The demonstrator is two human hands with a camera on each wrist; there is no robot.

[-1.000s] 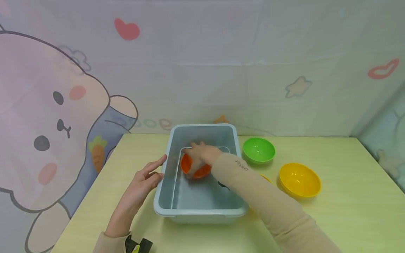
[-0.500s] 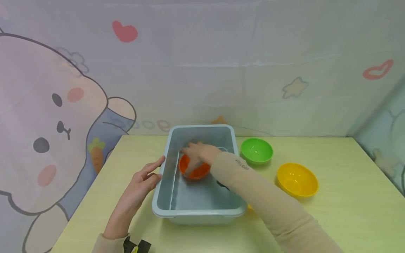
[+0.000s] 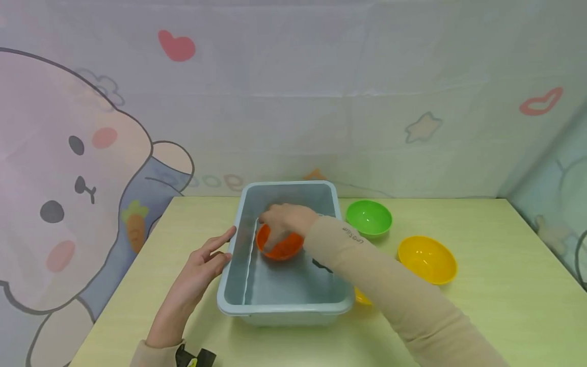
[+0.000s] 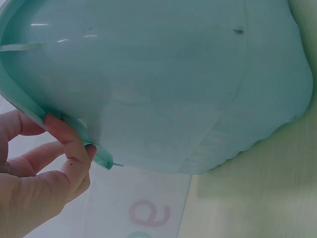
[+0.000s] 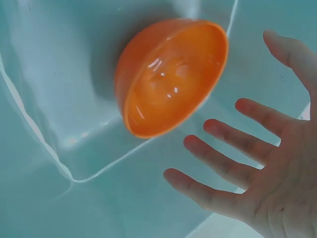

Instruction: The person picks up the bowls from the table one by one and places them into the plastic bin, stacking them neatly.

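In the head view, my left hand (image 3: 197,272) is at the left rim of a light blue-grey plastic tub (image 3: 284,308). The left wrist view has bent fingers (image 4: 74,148) of that hand gripping the rim from outside and below. My right hand (image 3: 289,221) is inside the tub, just over an orange bowl (image 3: 286,248). From the right wrist, the same hand (image 5: 267,163) appears with its fingers spread, apart from the bowl (image 5: 173,79). That bowl stands tilted in the tub, its hollow side toward the hand.
Right of the tub, a green bowl (image 3: 369,219) and a yellow bowl (image 3: 427,260) stand on the pale table (image 3: 500,295). Another yellow item (image 3: 362,295) shows partly beneath the right sleeve (image 3: 390,290). A printed curtain (image 3: 293,102) hangs behind.
The whole scene has shifted slightly left in the head view. My right hand stays over the orange bowl with a small change in its fingers; my left hand keeps its place at the rim.
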